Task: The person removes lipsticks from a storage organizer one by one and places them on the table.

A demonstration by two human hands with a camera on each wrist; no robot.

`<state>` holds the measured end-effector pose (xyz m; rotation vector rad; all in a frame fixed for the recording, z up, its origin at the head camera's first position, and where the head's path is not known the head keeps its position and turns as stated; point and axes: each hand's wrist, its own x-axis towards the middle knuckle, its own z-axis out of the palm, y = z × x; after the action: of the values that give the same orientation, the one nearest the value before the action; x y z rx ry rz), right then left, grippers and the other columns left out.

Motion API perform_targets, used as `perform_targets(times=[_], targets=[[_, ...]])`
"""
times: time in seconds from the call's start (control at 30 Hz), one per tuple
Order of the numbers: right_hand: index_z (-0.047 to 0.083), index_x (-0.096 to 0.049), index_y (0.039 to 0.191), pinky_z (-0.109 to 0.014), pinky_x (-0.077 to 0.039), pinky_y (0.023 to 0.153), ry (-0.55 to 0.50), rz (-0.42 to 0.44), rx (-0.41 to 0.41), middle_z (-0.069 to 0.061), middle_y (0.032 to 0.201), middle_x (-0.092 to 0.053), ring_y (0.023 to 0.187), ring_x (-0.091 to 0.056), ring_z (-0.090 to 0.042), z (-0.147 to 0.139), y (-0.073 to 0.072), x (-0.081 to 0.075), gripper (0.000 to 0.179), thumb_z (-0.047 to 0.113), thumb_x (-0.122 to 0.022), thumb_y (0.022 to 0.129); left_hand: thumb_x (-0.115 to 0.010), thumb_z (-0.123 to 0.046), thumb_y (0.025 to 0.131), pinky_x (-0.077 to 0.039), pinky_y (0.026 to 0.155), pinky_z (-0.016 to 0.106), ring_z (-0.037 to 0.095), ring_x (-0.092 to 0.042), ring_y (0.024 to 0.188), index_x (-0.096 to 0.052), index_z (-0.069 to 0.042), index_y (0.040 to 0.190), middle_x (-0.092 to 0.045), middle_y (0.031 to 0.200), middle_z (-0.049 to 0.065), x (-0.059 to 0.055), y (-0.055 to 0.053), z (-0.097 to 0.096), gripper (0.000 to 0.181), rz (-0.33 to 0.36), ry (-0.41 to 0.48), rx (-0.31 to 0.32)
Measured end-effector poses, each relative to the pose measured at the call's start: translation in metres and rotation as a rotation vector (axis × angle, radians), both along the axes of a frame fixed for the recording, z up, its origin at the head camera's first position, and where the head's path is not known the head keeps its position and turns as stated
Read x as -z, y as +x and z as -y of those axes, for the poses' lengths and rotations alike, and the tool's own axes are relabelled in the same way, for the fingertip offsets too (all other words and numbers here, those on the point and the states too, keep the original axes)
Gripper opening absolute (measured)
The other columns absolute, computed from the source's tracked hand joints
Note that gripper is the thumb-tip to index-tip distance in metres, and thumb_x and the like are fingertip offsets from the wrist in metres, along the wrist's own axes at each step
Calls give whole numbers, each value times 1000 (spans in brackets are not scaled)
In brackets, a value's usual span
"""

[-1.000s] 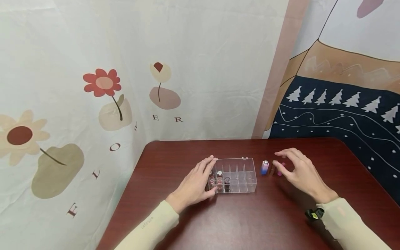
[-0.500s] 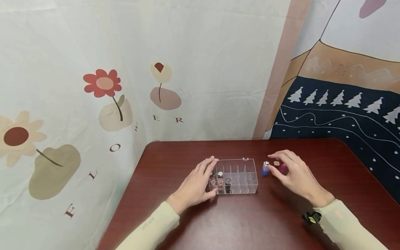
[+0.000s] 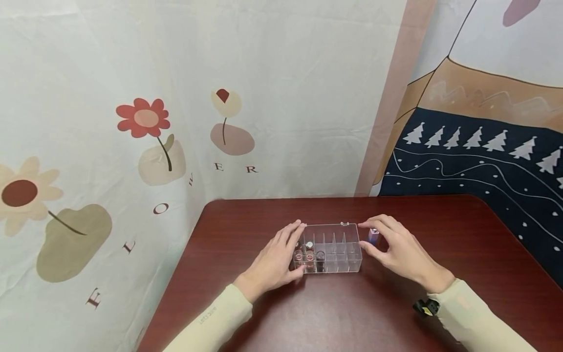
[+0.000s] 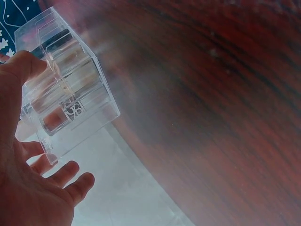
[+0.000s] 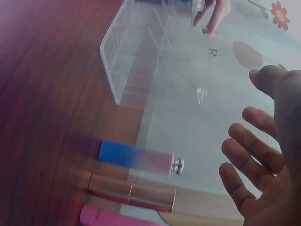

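The left hand (image 3: 272, 256) lies at the left end of a clear rectangular plastic box (image 3: 347, 266) with open-topped compartments. Its thumb is set against the near wall and its upper fingers reach the far left corner, so that hand holds the box across its end. In the left wrist view the thumb presses along the clear wall, while the lower fingers curl loosely, spread apart, beyond the box's end. The left forearm, in a pale yellow-green sleeve (image 3: 211, 320), slants in from the lower left.

The right hand (image 3: 402, 252) hangs just beside the box's right end, palm turned inward, thumb and fingers in a wide arc with nothing held. Its wrist, with a black band with a yellow-green patch (image 3: 425, 307), meets a forearm angled in from the lower right.

Seen past the right thumb and fingers is an upright blue-to-pink tube with a silvery knob (image 5: 136, 157); next to it stand a rose-brown metallic tube (image 5: 131, 192) and a bright magenta tube (image 5: 117, 217), all outside the box on the dark red wood-grain surface (image 3: 308, 313).

Inside the box, towards the left hand, small clear cylinders with reddish contents (image 3: 310, 258) fill near-row compartments, with a dark cylinder (image 3: 320, 261) to their right.
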<state>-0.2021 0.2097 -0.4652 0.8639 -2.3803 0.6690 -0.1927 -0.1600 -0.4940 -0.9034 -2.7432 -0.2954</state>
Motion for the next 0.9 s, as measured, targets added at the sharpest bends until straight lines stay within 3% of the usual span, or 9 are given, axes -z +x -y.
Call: perform_targets(times=[0.13,0.37,0.5,0.7,0.9], targets=[[19,-80,139,-25,-58,91,9,15,-36,2,138,-76,106,-65,-9,7,0,1,57,19,-103,86,-90,-44,97,-51,135,51,37,-48,170,-32,-4,182,-40,186,17,-2,1,0,110,7,-7,-1],[18,-79,141,-48,-66,101,28,26,-93,-4,141,-78,127,-75,-20,22,-2,0,55,26,-101,92,-89,-44,97,-52,135,52,39,-49,169,-32,-3,182,-40,185,18,-4,2,0,110,8,-10,-1],[19,-78,143,-48,-64,97,40,40,-114,-4,144,-77,129,-75,-22,30,-2,0,54,27,-99,94,-89,-44,97,-51,135,52,39,-50,168,-32,-3,182,-40,186,17,-4,2,0,110,12,-8,-2],[16,-78,143,-54,-66,109,53,57,-152,-5,141,-77,130,-76,-26,42,-2,0,55,26,-99,93,-89,-44,98,-52,135,52,39,-50,168,-31,-5,182,-39,186,17,-5,4,0,110,13,-12,-3],[12,-78,141,-48,-69,102,81,68,-185,-4,133,-77,123,-77,-22,52,-3,3,53,29,-97,95,-89,-44,97,-52,135,52,39,-51,168,-32,-5,182,-39,186,16,-5,4,-1,110,11,-11,-7]])
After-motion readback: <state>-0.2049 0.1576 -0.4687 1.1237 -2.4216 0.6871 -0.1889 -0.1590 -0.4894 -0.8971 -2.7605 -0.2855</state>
